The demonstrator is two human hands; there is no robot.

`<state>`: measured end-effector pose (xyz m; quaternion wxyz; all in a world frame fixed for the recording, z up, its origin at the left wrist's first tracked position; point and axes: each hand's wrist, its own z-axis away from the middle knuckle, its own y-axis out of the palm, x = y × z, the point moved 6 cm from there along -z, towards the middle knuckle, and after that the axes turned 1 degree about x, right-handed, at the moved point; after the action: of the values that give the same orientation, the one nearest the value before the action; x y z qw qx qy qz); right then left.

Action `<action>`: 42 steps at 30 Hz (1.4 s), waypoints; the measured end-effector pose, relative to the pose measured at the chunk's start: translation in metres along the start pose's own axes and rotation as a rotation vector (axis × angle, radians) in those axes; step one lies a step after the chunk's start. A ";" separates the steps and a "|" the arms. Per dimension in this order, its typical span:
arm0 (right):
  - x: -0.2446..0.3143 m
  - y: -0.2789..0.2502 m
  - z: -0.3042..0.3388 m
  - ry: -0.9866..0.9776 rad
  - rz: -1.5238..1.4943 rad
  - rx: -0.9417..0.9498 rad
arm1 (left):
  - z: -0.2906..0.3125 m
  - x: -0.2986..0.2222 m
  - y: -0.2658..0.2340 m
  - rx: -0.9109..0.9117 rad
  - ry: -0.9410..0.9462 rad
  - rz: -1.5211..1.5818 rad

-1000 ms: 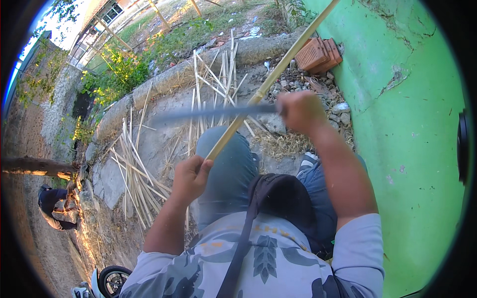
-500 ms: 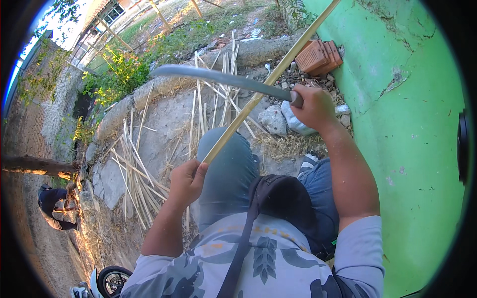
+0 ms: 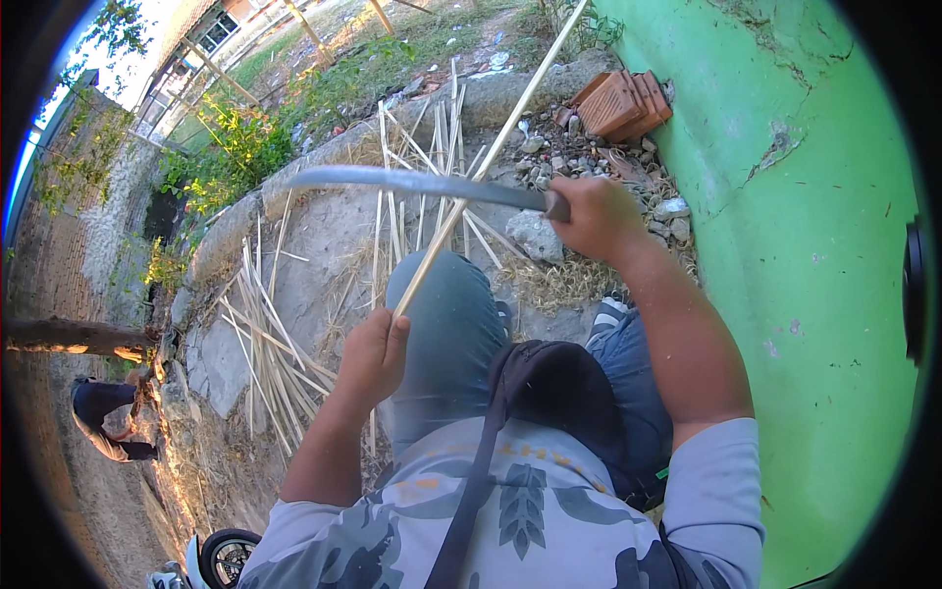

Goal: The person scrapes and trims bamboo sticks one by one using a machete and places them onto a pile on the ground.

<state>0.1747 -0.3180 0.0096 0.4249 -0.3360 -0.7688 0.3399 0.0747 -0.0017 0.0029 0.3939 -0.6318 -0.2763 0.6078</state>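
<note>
Above my left knee, my left hand (image 3: 375, 358) is closed round the near end of a long pale wooden strip (image 3: 517, 116), likely split bamboo. The strip slants up and away to the right, its far end near the top of the picture. My right hand (image 3: 601, 218) grips the dark handle of a machete (image 3: 412, 183) with a long, slightly curved grey blade. The blade points left and crosses the strip around its middle; whether the two touch I cannot tell. The inner side of each grip is hidden by the fingers.
Several similar pale strips (image 3: 270, 348) lie loosely on the ground at left, with more ahead. Red clay tiles (image 3: 625, 106) and stones (image 3: 535, 236) sit beside the green wall (image 3: 795, 294) at right. Far left, a person (image 3: 113, 417) bends over, near a motorcycle wheel (image 3: 230, 558).
My right hand and the machete have shifted left and slightly down. The strip has turned, now showing a narrower side, and its far end has swung left. My left hand has barely moved.
</note>
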 end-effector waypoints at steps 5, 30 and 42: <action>0.021 0.022 0.006 -0.143 -0.004 0.145 | 0.009 -0.004 0.011 0.051 -0.025 0.074; -0.004 0.039 -0.005 -0.008 0.039 0.165 | 0.005 0.020 0.036 0.089 0.000 0.121; 0.013 0.018 -0.003 -0.089 0.096 0.040 | 0.006 0.007 0.028 0.136 0.009 0.124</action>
<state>0.1762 -0.2965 0.0020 0.3801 -0.3484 -0.7632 0.3895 0.0655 -0.0102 -0.0239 0.3985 -0.6222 -0.1930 0.6456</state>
